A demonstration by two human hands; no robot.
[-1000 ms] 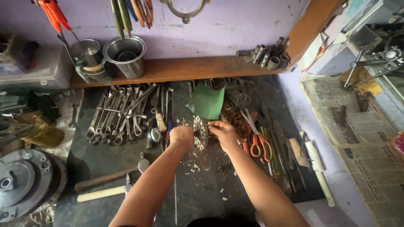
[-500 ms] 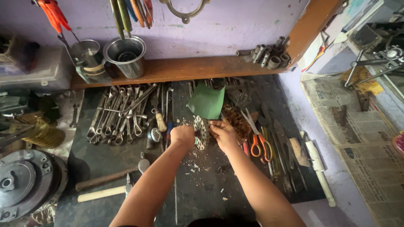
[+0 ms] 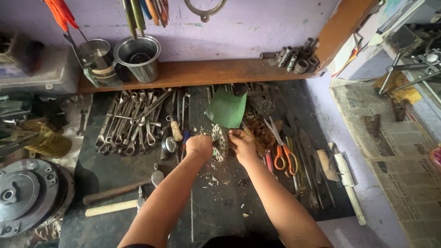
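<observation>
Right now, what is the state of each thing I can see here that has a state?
Left hand: closed on the round toothed disc.
Right hand: gripping the disc's other side.
Round toothed disc: held on edge above the bench.
Orange-handled scissors: lying flat, blades shut.
Steel cup: upright on the shelf.
Hammer: lying flat.
Wrenches: lying in a heap.

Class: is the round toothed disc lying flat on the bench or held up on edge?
On edge: both hands grip the disc upright, face showing.
</observation>
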